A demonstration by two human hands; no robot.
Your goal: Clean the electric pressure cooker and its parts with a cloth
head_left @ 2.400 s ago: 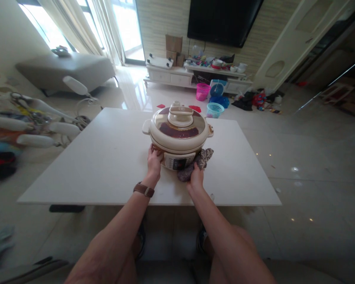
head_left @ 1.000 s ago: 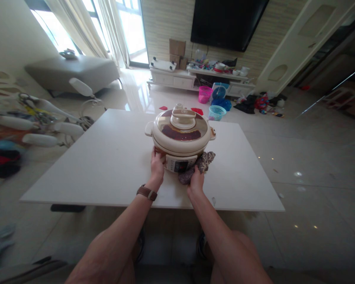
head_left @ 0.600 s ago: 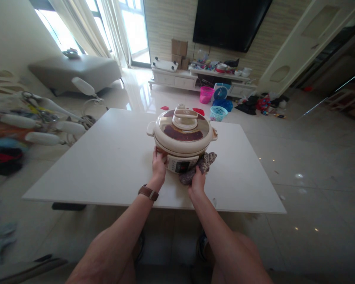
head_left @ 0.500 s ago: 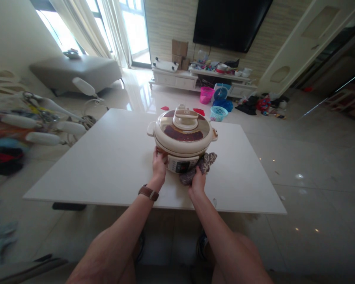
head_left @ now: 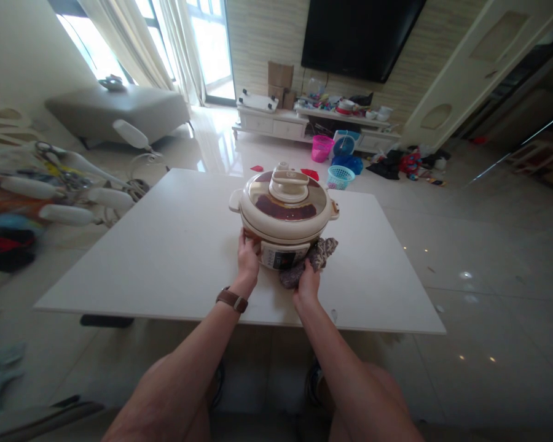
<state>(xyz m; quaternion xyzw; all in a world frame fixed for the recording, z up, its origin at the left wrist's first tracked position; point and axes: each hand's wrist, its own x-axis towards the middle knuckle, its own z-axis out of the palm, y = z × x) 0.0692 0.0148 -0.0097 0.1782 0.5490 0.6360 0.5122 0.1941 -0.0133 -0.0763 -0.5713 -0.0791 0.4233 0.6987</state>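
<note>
head view: the electric pressure cooker (head_left: 286,230) is standing upright on the white table (head_left: 142,258), with its control panel (head_left: 283,259) facing the person. the lid is sitting on the body, and the lid handle (head_left: 289,178) is projecting from the top.

left hand (head_left: 247,261): the fingers are extending almost straight, close together, and are lying against the lower left side of the cooker body, below the rim. the hand is not closing round anything. the thumb's exact contact is not showing clearly. a brown-strapped watch (head_left: 231,299) is encircling the left wrist.

right hand (head_left: 308,282): the hand is gripping the patterned cloth (head_left: 323,250), with the thumb lying on top. the other fingers are mostly hidden, so their curl cannot be told. the cloth is bunching along the lower right front of the cooker, beside the control panel.

surroundings: a small clear item (head_left: 334,315) is lying near the front table edge. beyond the table, a light-blue basket (head_left: 341,178) and a pink basket (head_left: 322,148) are standing on the floor, and a black television (head_left: 362,40) is hanging on the wall.
</note>
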